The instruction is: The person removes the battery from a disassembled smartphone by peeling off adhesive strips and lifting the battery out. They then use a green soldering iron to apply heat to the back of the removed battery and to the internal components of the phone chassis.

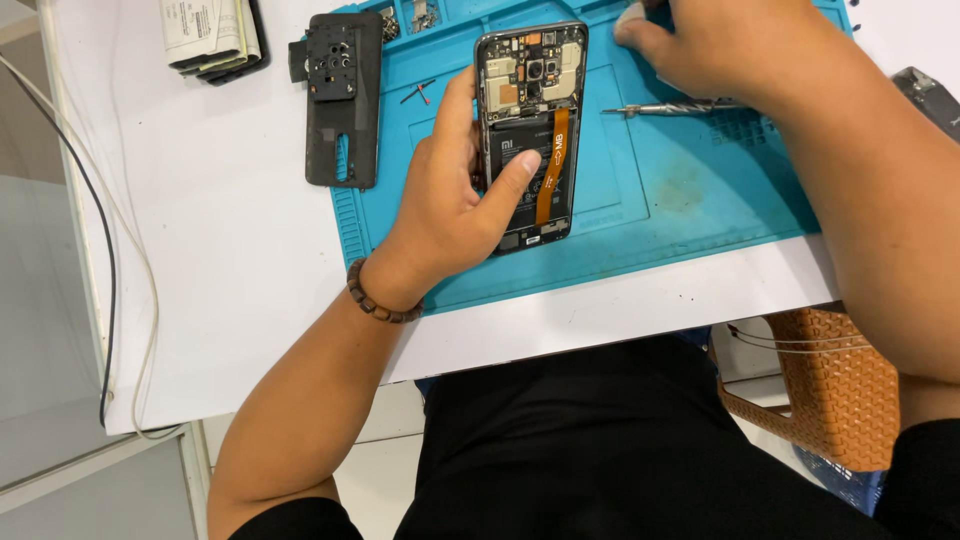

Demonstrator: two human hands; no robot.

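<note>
An opened smartphone (530, 110) lies back-up on a blue repair mat (680, 190), its circuit board, black battery and orange ribbon cable exposed. My left hand (450, 200) grips the phone's left edge, thumb pressed on the battery. A bead bracelet sits on that wrist. My right hand (720, 45) reaches to the mat's far edge, fingers curled around a small pale object that is mostly hidden. A slim metal screwdriver (665, 107) lies on the mat just under that hand.
The phone's black back frame (343, 100) lies on the white table left of the mat. A stack of dark flat items with a paper label (212, 35) sits at the far left. Cables (105, 250) run down the table's left edge. A woven orange stool (830, 385) stands at right.
</note>
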